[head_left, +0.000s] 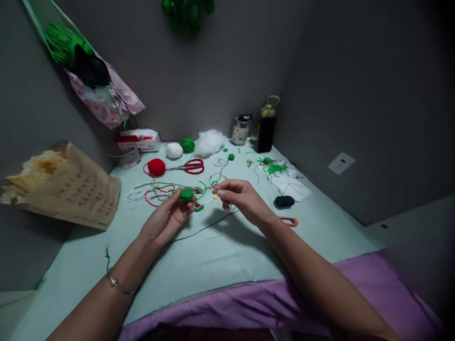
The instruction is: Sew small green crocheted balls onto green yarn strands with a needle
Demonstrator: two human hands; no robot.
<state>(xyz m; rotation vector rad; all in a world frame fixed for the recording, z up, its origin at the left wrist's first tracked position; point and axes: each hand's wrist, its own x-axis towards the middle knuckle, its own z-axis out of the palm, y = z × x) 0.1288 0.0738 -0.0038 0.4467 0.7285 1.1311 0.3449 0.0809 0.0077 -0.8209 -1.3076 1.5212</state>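
We find the fingers of the left hand (167, 219) clamped on a small green crocheted piece (186, 193), which sits at the fingertips just above the table (220, 255). The fingers of the right hand (239, 198) are pinched together on a thin hook or needle with a yellowish grip (214, 198); its tip points toward the green piece, and the two are close, though we cannot tell whether they touch. A second small green and red piece (198, 207) lies just below the left fingertips.

Green and red yarn strands (159, 190) trail across the table behind the left hand. A dark cord (204, 228) runs over the surface between the two wrists. A bracelet (119, 284) circles the left wrist.

Further back we note a red yarn ball (157, 166), red-handled scissors (190, 166), a white yarn ball (174, 150), a green yarn ball (187, 144) and a tuft of white stuffing (209, 141). To the right of the right hand lie a black thread spool (285, 201), an orange clip-like item (289, 221) and green offcuts on white tissue (280, 175). A dark bottle (267, 125) and a jar (241, 129) stand near the rear wall.
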